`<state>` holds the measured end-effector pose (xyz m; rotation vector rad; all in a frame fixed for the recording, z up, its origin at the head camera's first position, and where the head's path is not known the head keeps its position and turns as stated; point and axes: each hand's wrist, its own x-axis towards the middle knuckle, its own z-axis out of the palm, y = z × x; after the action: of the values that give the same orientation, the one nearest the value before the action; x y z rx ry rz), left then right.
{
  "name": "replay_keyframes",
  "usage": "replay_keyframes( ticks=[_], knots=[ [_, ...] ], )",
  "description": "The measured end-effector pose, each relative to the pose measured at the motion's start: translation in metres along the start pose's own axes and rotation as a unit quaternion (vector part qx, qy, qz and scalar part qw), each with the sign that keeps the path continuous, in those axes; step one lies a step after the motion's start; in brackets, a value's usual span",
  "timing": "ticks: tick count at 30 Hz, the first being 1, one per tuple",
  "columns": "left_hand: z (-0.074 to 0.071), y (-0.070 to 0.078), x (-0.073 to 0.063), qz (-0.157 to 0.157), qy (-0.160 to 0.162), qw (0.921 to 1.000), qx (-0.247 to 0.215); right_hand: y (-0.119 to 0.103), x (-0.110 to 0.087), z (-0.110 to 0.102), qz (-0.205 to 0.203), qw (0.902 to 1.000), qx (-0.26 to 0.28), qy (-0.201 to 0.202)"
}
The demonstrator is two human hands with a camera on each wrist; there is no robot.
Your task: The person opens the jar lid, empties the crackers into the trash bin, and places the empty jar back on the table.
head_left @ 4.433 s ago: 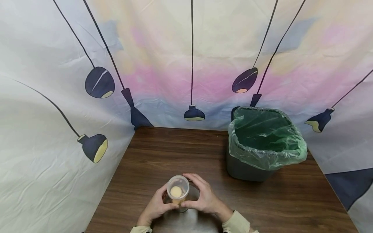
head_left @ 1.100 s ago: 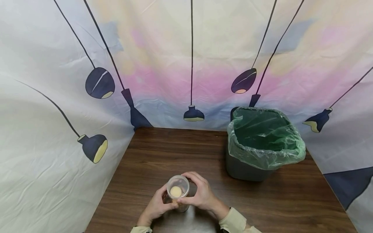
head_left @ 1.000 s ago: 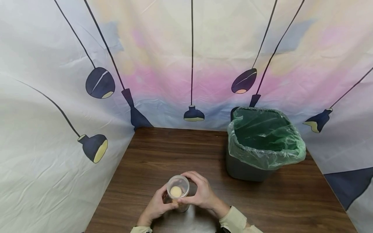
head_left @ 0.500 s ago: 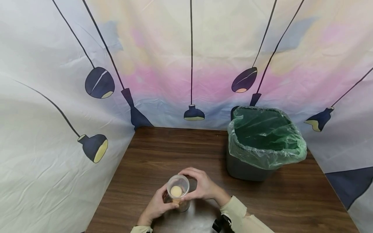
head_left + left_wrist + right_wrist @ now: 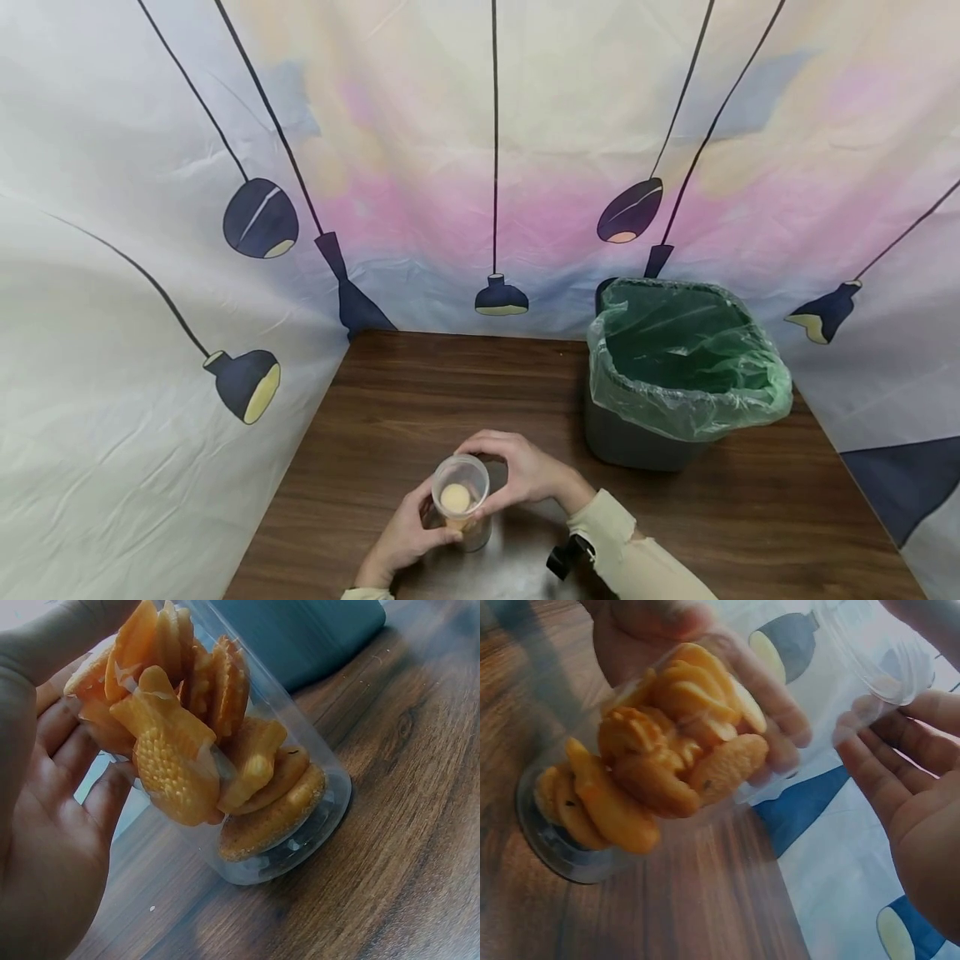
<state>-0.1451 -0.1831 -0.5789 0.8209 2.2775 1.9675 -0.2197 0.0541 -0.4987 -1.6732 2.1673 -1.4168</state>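
A clear plastic jar (image 5: pixel 479 534) stands on the brown table at the front middle, its round mouth uncovered. Golden-brown cookies (image 5: pixel 178 776), some fish-shaped, fill its lower and middle part. My left hand (image 5: pixel 406 531) grips the jar from the left, thumb on the near side and fingers behind it. On the other side, my right hand (image 5: pixel 529 473) holds the jar high, near its rim (image 5: pixel 891 690), fingers at the far side and thumb at the near side. In the head view one pale round cookie (image 5: pixel 455 498) shows through the mouth.
A dark grey trash bin (image 5: pixel 630 440) lined with a green plastic bag (image 5: pixel 697 419) stands at the back right of the wooden table (image 5: pixel 450 379). A cloth backdrop (image 5: pixel 420 167) printed with hanging lamps encloses the back and sides. A black wrist camera (image 5: pixel 564 557) sits by the right sleeve.
My right hand has shifted up toward the jar's rim and its forearm has swung outward, bringing the wrist camera into view. My left hand and the jar have stayed nearly in place.
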Motion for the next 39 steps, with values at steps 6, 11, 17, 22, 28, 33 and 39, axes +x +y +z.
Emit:
replay_keyframes(
  ticks=[6, 11, 17, 22, 28, 33, 39],
  knots=[
    [-0.0009, 0.0005, 0.0014, -0.004, 0.001, 1.0, 0.001, 0.0026, 0.0048, -0.0063, -0.02, 0.9994, -0.017, -0.021],
    [-0.0003, 0.0018, 0.0011, -0.009, -0.003, 0.9999, -0.006, 0.0029, 0.0049, -0.008, -0.018, 0.9992, -0.014, -0.032],
    [-0.0002, 0.0012, 0.0012, -0.005, -0.004, 1.0, -0.001, 0.0041, 0.0048, -0.0074, -0.008, 0.9991, 0.013, -0.04],
    [-0.0004, 0.0026, 0.0023, -0.011, -0.001, 0.9999, 0.0, 0.0048, 0.0051, -0.0083, -0.009, 0.999, 0.012, -0.042],
    [0.0001, 0.0024, 0.0025, 0.0, 0.001, 1.0, 0.004, 0.0034, 0.0052, -0.0091, -0.004, 0.9989, 0.008, -0.045],
    [0.0011, 0.0024, 0.0018, 0.007, 0.001, 1.0, 0.006, 0.0026, 0.0034, -0.0084, 0.004, 0.9986, 0.015, -0.05],
    [0.0018, 0.0023, 0.0, 0.011, 0.002, 0.9999, 0.006, 0.0017, 0.0007, -0.0063, 0.013, 0.9984, 0.03, -0.047]
  ],
)
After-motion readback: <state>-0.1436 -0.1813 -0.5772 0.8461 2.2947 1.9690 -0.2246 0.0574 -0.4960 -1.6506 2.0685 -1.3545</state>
